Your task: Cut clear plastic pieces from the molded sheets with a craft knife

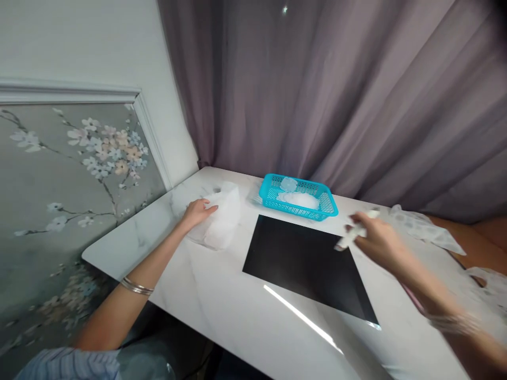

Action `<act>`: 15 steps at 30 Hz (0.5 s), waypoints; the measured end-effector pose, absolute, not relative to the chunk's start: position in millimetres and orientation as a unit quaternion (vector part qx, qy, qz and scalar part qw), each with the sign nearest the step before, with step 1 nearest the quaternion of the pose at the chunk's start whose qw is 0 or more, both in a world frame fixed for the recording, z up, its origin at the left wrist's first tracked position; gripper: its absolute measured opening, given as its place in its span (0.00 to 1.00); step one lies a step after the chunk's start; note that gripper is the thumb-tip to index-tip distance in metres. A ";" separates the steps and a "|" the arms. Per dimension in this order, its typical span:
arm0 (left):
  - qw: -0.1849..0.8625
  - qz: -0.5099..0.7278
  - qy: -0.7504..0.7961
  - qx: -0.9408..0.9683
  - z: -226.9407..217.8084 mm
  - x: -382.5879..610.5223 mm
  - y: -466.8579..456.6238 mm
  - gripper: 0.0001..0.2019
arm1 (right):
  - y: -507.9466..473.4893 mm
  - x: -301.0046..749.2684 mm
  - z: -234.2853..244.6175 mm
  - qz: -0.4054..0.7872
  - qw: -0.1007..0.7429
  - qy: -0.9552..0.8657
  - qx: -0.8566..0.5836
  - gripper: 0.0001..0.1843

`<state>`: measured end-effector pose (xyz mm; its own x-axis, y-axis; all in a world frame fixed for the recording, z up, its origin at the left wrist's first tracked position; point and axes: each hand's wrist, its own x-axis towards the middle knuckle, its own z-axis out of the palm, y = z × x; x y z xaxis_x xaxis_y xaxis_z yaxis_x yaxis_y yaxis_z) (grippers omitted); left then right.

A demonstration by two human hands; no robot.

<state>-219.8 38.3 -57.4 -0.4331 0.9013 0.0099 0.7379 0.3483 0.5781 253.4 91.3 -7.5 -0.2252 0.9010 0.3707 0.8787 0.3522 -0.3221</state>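
Observation:
My left hand (197, 212) lies flat, fingers stretched out, on a clear plastic bag of white stuff (223, 221) at the left of a white marble table (222, 311). My right hand (378, 238) is blurred by motion above the right edge of a black sheet (304, 264). It is closed on a small white stick-like thing (354, 232) that I cannot name. A turquoise plastic basket (301, 196) with white contents stands behind the black sheet.
A purple curtain (336, 95) hangs behind the table. A wall panel painted with blossoms (71, 174) is on the left. More clear plastic wrapping (420, 224) lies at the table's right end. A streak of light crosses the tabletop in front.

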 end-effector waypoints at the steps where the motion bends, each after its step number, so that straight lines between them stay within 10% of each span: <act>1: 0.166 0.260 0.807 0.503 -57.2 -221.9 38.3 0.18 | 90.7 219.1 -11.9 0.045 0.246 -0.806 -0.536 0.05; 15: 0.150 0.365 0.822 0.411 -1.2 -298.7 19.2 0.18 | 85.5 31.0 -27.3 0.234 0.248 -0.873 -0.348 0.08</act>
